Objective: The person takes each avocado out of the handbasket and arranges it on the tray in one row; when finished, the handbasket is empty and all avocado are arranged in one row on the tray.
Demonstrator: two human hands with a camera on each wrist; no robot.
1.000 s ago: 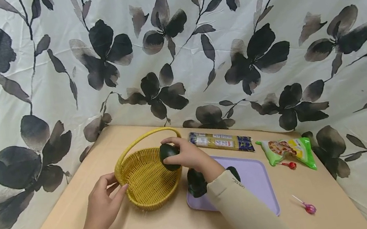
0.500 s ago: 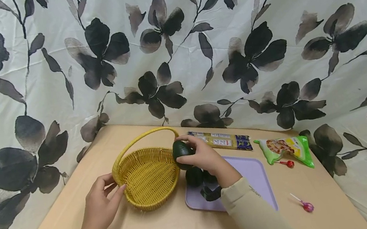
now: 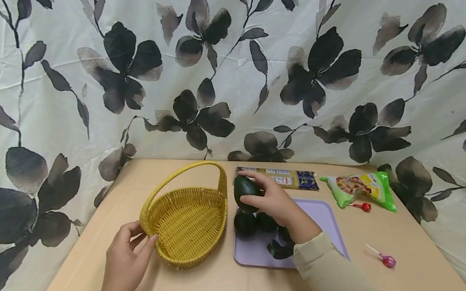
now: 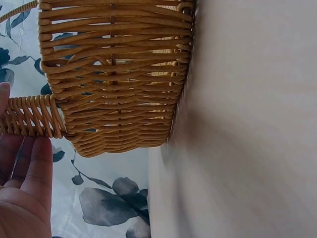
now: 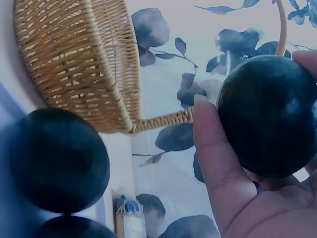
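The right hand (image 3: 274,202) curls its thumb and fingers around a dark green avocado (image 3: 245,190), round, smooth-looking and faintly glossy, held in the air. Just below the grip lie two more avocados (image 3: 245,223), equally dark, touching each other on a lilac tray (image 3: 322,225). Immediately left of the held fruit stands a yellow woven basket (image 3: 187,219) with an arched handle. At the basket's far rim, the left hand (image 3: 126,265) rests with relaxed, nearly straight fingers touching the weave. Beyond the grip lies a long noodle packet (image 3: 282,178); farther right, a green snack bag (image 3: 362,189) and two lollipops (image 3: 383,258).
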